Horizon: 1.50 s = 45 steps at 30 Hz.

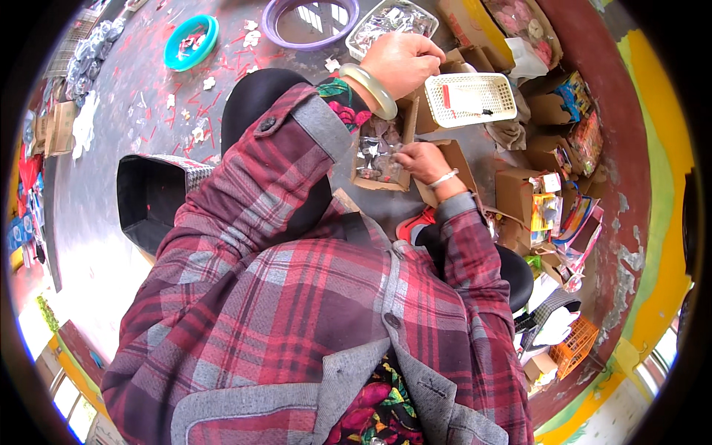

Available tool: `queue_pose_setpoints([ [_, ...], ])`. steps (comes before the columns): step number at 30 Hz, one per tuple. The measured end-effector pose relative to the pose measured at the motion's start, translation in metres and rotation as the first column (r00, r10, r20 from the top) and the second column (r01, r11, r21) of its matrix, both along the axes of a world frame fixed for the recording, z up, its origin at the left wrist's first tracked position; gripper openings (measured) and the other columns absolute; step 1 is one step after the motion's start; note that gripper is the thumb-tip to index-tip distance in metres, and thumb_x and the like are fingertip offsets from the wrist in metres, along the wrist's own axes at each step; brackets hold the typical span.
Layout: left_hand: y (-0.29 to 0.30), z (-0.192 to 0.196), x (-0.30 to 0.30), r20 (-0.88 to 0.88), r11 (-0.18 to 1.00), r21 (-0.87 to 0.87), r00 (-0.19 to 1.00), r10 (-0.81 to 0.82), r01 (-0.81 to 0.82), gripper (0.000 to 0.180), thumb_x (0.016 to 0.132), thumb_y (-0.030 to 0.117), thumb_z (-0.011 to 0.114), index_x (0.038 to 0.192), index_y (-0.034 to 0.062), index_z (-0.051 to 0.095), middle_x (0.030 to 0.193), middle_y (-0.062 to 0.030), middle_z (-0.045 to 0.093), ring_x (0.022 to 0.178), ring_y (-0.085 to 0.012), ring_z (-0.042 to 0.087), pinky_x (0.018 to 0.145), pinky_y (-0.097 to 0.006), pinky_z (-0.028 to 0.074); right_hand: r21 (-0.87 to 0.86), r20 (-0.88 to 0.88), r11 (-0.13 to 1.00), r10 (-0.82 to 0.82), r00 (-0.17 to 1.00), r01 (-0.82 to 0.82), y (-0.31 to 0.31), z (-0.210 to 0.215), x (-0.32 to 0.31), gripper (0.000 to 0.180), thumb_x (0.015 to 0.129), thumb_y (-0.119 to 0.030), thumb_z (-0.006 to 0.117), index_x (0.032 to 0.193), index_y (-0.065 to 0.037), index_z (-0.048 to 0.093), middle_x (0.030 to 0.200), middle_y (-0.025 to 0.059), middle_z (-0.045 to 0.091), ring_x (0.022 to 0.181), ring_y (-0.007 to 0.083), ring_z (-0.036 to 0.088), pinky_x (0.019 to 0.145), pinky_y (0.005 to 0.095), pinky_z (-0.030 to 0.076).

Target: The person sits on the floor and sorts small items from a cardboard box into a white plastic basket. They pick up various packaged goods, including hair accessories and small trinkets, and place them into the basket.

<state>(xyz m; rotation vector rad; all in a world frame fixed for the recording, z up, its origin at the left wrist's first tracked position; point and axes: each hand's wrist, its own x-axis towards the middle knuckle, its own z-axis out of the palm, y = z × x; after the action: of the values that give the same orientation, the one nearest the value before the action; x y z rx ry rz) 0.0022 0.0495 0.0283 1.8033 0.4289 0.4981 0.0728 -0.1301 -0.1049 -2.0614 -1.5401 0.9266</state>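
Observation:
My left hand [402, 61] is raised with its fingers pinched together over a white mesh basket [469, 99]; a pale bangle circles the wrist, and what the fingers hold is too small to tell. My right hand [421, 161] reaches into a small brown cardboard box [380, 154] filled with shiny clear-wrapped pieces, fingers closed on some of them. Both arms wear red plaid sleeves.
A purple ring basin [311, 22], a teal bowl [191, 41] and a clear tray of wrapped pieces [389, 24] lie on the grey floor. A black bin [152, 194] stands at my left. Cardboard boxes [530, 194] of colourful packets and an orange basket [575, 347] crowd the right.

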Motion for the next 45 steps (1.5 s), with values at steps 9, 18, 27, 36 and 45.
queue_pose_setpoints([
  [9, 0.000, -0.003, 0.001, 0.028, 1.000, 0.023, 1.000, -0.012, 0.011, 0.019, 0.077, 0.010, 0.056, 0.091, -0.0016, 0.062, 0.078, -0.0067, 0.064, 0.073, -0.0103, 0.059, 0.068, -0.022, 0.047, -0.150, 0.381, 0.978, -0.078, 0.921, 0.145, 0.013, -0.031, -0.008, 0.023, 0.075, -0.025, 0.051, 0.072, -0.005, 0.062, 0.074, 0.0196, 0.059, 0.073, 0.0364, 0.057, 0.067, 0.0451, 0.046],
  [18, -0.003, -0.002, 0.002, 0.022, 1.000, 0.014, 1.000, -0.021, 0.020, 0.018, 0.077, 0.009, 0.056, 0.090, -0.0023, 0.062, 0.079, -0.0060, 0.063, 0.074, -0.0104, 0.059, 0.069, -0.021, 0.046, -0.144, 0.070, 0.835, -0.527, 0.847, 0.531, -0.033, -0.005, 0.074, 0.025, 0.072, -0.028, 0.053, 0.076, -0.007, 0.066, 0.073, 0.0170, 0.060, 0.071, 0.0331, 0.058, 0.066, 0.0392, 0.045],
  [27, -0.007, 0.000, 0.005, -0.030, 0.998, 0.038, 0.999, -0.039, 0.040, 0.019, 0.077, 0.010, 0.055, 0.091, -0.0008, 0.062, 0.077, -0.0043, 0.063, 0.070, -0.0075, 0.057, 0.065, -0.020, 0.045, -0.438, 0.276, 0.794, -0.328, 0.904, 0.422, -0.085, -0.088, 0.092, 0.029, 0.068, -0.018, 0.055, 0.095, -0.011, 0.064, 0.093, 0.0182, 0.061, 0.090, 0.0305, 0.058, 0.081, 0.0351, 0.044],
  [36, -0.007, -0.001, 0.003, -0.068, 0.997, 0.029, 0.996, -0.063, 0.065, 0.020, 0.080, 0.011, 0.053, 0.092, -0.0013, 0.061, 0.078, -0.0031, 0.063, 0.069, -0.0055, 0.053, 0.063, -0.019, 0.043, -0.562, 0.378, 0.733, -0.185, 0.907, 0.384, -0.065, -0.122, 0.065, 0.050, 0.077, -0.022, 0.054, 0.124, -0.012, 0.039, 0.112, 0.0245, 0.050, 0.103, 0.0360, 0.051, 0.089, 0.0395, 0.041],
  [45, -0.011, 0.004, 0.005, -0.058, 0.995, -0.057, 0.995, -0.087, 0.083, 0.020, 0.081, 0.012, 0.052, 0.094, -0.0008, 0.061, 0.078, -0.0022, 0.062, 0.069, -0.0049, 0.051, 0.064, -0.019, 0.042, -0.658, 0.319, 0.678, -0.143, 0.937, 0.328, -0.069, -0.154, 0.079, 0.046, 0.073, -0.017, 0.055, 0.118, -0.007, 0.047, 0.107, 0.0203, 0.055, 0.101, 0.0316, 0.053, 0.086, 0.0376, 0.042],
])
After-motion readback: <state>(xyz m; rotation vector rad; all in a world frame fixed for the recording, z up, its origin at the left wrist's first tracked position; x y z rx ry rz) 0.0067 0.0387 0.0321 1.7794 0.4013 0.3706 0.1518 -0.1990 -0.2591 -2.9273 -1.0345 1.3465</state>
